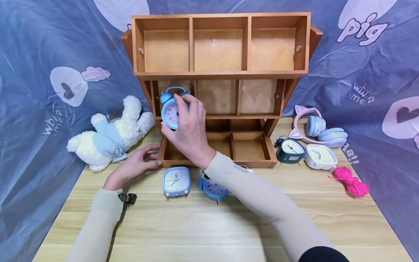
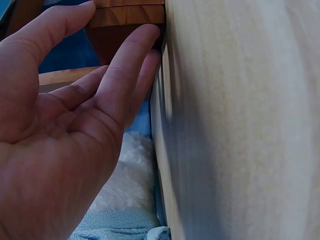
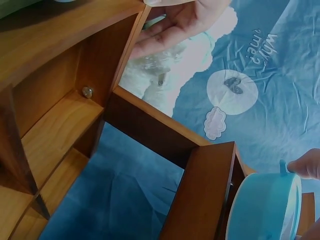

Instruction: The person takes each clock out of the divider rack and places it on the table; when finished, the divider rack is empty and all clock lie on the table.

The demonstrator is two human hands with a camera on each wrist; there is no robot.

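My right hand (image 1: pixel 191 127) grips a light blue twin-bell alarm clock (image 1: pixel 171 113) by its rim, its dial facing outward. The clock is at the left compartment of the middle tier of a wooden three-tier shelf (image 1: pixel 220 75). In the right wrist view, the clock's rounded blue side (image 3: pixel 260 205) shows near the fingertips. My left hand (image 1: pixel 135 165) holds the lower left corner of the bottom tier, thumb at the front and fingers along the side. The left wrist view shows its fingers (image 2: pixel 117 75) against the wooden corner (image 2: pixel 125 17).
A square blue clock (image 1: pixel 176 181) and a dark blue clock (image 1: pixel 214 191) sit before the shelf. Left lies a white plush toy (image 1: pixel 109 140). On the right are a dark green clock (image 1: pixel 290 150), a white clock (image 1: pixel 320 156), cat-ear headphones (image 1: pixel 332 136) and pink yarn (image 1: pixel 351 181).
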